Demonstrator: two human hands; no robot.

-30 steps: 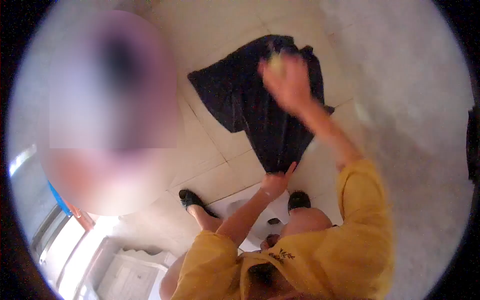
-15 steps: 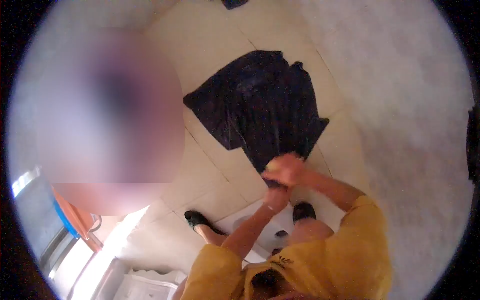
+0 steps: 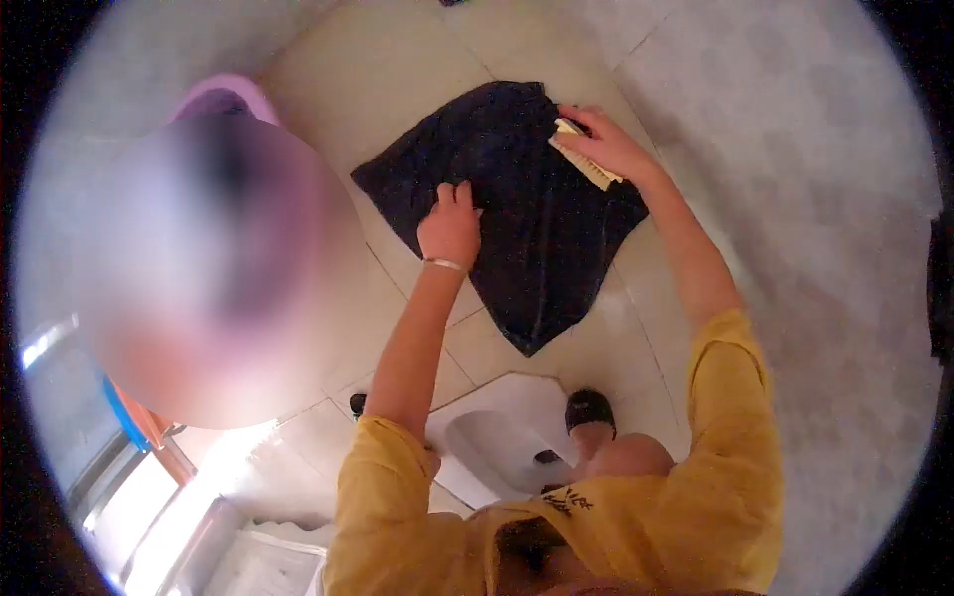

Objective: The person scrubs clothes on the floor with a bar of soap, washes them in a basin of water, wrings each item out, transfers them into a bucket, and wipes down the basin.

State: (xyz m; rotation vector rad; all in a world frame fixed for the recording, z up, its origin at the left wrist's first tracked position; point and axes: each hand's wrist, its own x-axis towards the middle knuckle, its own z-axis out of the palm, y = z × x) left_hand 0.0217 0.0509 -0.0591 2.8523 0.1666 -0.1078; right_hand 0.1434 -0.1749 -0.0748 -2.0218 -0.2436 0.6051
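A black garment [image 3: 527, 228] lies spread on the tiled floor in front of me. My left hand [image 3: 452, 233] rests on its left part, fingers apart and pressing on the cloth; a thin band circles the wrist. At the garment's upper right edge, my right hand [image 3: 608, 149] is closed around a pale yellow scrubbing brush [image 3: 596, 169]. The bristles face the cloth. Whether the brush touches the fabric at this instant is hard to see.
A white squat toilet [image 3: 487, 427] is set in the floor near my feet, with a dark shoe [image 3: 590, 411] beside it. A purple basin rim [image 3: 258, 99] shows at the left above a large blurred area. A grey wall [image 3: 815, 298] rises on the right.
My hands were together at the garment's lower end. Now they are apart and farther forward, left hand on the cloth's left side, right hand with the brush at its upper right. The lower end lies flatter.
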